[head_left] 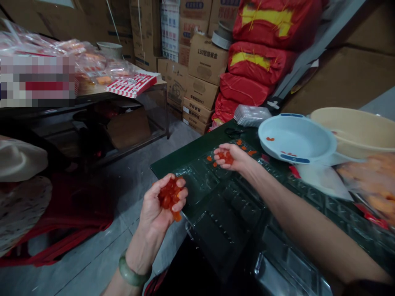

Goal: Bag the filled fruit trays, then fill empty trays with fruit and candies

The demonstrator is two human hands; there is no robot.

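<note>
My left hand, with a green bangle at its wrist, is cupped around a heap of glossy orange-red pieces just off the table's near left edge. Further over the table, my right hand has its fingers curled round a smaller handful of similar pieces. Below and around the right hand lie clear plastic trays with compartments, and several loose orange pieces rest in them. What exactly the pieces are, I cannot make out.
A blue basin with a few pieces inside stands by a cream basin. Stacked clear containers sit at the table's far edge. Across the aisle, another table bears bagged goods, near a red stool. Cartons and red bundles fill the back.
</note>
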